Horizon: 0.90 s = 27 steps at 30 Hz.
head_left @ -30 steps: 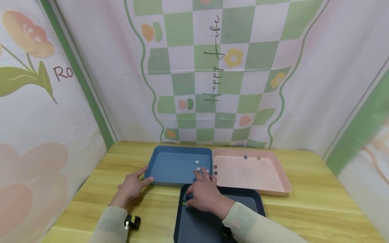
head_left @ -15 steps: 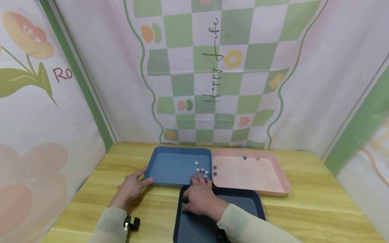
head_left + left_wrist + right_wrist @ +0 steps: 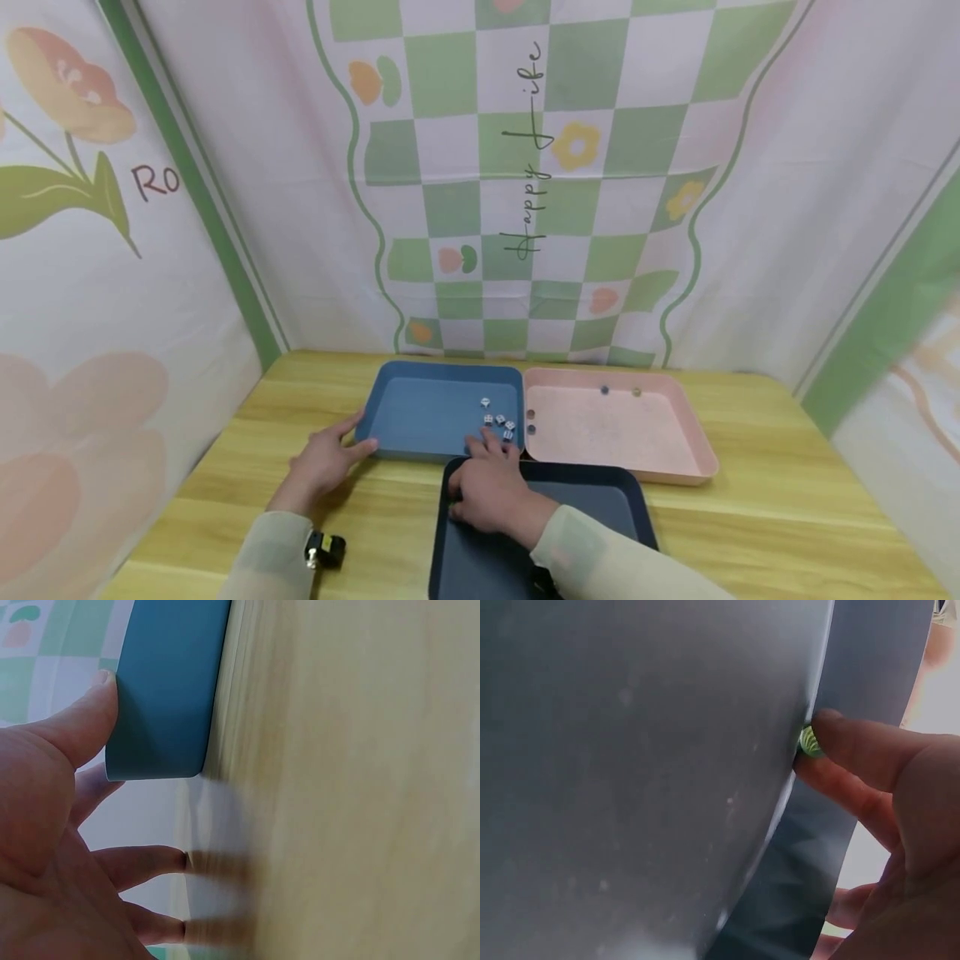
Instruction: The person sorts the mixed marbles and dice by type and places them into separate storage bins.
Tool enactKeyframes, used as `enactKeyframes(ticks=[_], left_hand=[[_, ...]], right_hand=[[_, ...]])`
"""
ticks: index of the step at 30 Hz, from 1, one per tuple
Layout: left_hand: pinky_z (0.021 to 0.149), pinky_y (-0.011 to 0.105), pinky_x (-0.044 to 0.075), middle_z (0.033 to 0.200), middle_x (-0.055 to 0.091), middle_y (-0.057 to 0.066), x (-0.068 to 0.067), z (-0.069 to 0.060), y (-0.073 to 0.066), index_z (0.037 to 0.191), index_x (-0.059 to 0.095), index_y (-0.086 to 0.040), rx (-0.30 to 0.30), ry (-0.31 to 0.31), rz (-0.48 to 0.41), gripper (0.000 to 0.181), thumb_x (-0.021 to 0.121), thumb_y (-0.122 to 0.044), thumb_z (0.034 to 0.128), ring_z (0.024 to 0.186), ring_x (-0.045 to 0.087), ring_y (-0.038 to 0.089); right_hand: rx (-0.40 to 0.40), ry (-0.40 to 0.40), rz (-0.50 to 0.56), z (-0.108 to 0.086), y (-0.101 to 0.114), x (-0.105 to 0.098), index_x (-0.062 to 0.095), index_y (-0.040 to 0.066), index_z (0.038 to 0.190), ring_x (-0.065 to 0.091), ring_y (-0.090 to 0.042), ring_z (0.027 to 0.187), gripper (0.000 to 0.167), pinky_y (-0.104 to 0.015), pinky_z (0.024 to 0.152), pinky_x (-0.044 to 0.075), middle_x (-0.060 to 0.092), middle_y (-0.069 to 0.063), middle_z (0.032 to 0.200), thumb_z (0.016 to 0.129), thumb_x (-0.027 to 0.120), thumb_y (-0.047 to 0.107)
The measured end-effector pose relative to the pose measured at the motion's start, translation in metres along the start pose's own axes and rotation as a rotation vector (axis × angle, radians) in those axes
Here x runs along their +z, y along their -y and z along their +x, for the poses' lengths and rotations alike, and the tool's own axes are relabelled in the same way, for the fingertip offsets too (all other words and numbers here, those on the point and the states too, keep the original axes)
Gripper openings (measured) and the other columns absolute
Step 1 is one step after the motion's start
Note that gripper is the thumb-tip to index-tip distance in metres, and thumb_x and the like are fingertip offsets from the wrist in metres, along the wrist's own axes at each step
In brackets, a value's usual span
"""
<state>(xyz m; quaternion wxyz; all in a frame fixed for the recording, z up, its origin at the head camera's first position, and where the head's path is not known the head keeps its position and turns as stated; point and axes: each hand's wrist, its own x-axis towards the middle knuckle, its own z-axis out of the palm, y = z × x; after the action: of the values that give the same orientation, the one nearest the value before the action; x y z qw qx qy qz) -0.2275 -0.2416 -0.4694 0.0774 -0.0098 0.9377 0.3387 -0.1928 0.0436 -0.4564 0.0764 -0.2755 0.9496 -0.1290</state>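
Observation:
My left hand rests at the near left corner of the blue tray, its fingers spread. In the left wrist view the thumb touches the tray's rim, and two fingertips meet the tabletop. My right hand reaches into the far left corner of the dark tray. In the right wrist view its thumb and index finger pinch a small green striped ball against the tray's side wall. Other right fingers stretch over the rim towards the blue tray. Several white dice lie at the blue tray's right side.
A pink tray stands right against the blue one, holding several small round balls, among them a blue ball and a yellowish ball. All three trays sit on a wood-grain table. A patterned curtain hangs behind it.
My right hand has moved slightly left and nearer me, its thumb and index finger closing round the green ball. More dice show now where its fingers were. The left hand stays in place.

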Motion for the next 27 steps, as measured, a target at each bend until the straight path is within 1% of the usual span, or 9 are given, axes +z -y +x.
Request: enactKeyframes(ticks=[4, 8, 14, 19, 24, 27], left_hand=[[0.092, 0.086, -0.005, 0.152, 0.040, 0.021, 0.000, 0.000, 0.001, 0.157, 0.034, -0.027, 0.003, -0.001, -0.002, 0.070, 0.059, -0.054, 0.0965, 0.140, 0.017, 0.056], [0.092, 0.085, -0.005, 0.152, 0.039, 0.021, 0.000, 0.000, 0.001, 0.157, 0.034, -0.027, 0.000, -0.002, 0.000, 0.070, 0.059, -0.053, 0.0967, 0.140, 0.017, 0.056], [0.092, 0.085, -0.007, 0.153, 0.038, 0.021, 0.001, 0.001, 0.001, 0.157, 0.033, -0.029, -0.011, 0.004, -0.007, 0.071, 0.058, -0.056, 0.0960, 0.140, 0.013, 0.057], [0.092, 0.085, -0.007, 0.153, 0.038, 0.021, 0.000, 0.000, -0.001, 0.157, 0.034, -0.027, -0.009, -0.002, -0.006, 0.070, 0.059, -0.054, 0.0965, 0.140, 0.011, 0.058], [0.093, 0.085, -0.006, 0.153, 0.038, 0.021, 0.000, -0.001, -0.001, 0.157, 0.035, -0.026, -0.006, -0.006, -0.003, 0.071, 0.059, -0.054, 0.0965, 0.139, 0.011, 0.059], [0.092, 0.085, -0.006, 0.153, 0.038, 0.021, 0.000, -0.001, -0.002, 0.157, 0.035, -0.026, -0.003, -0.007, 0.001, 0.070, 0.059, -0.054, 0.0967, 0.139, 0.012, 0.059]], right_hand=[[0.003, 0.010, 0.000, 0.000, 0.001, 0.000, 0.078, 0.036, 0.086, 0.018, -0.044, 0.144, 0.004, -0.069, 0.101, 0.025, 0.045, -0.017, 0.149, 0.084, 0.079, 0.038], [0.003, 0.018, 0.013, 0.001, 0.000, 0.000, 0.077, 0.036, 0.086, 0.017, -0.044, 0.144, 0.004, -0.070, 0.102, 0.024, 0.045, -0.017, 0.149, 0.083, 0.079, 0.039], [0.008, 0.005, 0.065, -0.003, -0.008, -0.002, 0.076, 0.037, 0.087, 0.015, -0.044, 0.145, 0.002, -0.072, 0.102, 0.021, 0.044, -0.016, 0.150, 0.085, 0.077, 0.037], [0.023, -0.006, 0.093, -0.009, -0.013, -0.012, 0.077, 0.036, 0.089, 0.016, -0.046, 0.144, 0.004, -0.072, 0.099, 0.023, 0.043, -0.018, 0.150, 0.086, 0.078, 0.034], [0.039, -0.046, 0.107, -0.014, -0.014, -0.023, 0.078, 0.033, 0.091, 0.019, -0.046, 0.143, 0.004, -0.074, 0.099, 0.022, 0.045, -0.019, 0.148, 0.087, 0.078, 0.032], [0.036, -0.064, 0.108, -0.016, -0.013, -0.028, 0.079, 0.032, 0.091, 0.021, -0.045, 0.143, 0.004, -0.074, 0.099, 0.023, 0.049, -0.017, 0.145, 0.087, 0.077, 0.032]])
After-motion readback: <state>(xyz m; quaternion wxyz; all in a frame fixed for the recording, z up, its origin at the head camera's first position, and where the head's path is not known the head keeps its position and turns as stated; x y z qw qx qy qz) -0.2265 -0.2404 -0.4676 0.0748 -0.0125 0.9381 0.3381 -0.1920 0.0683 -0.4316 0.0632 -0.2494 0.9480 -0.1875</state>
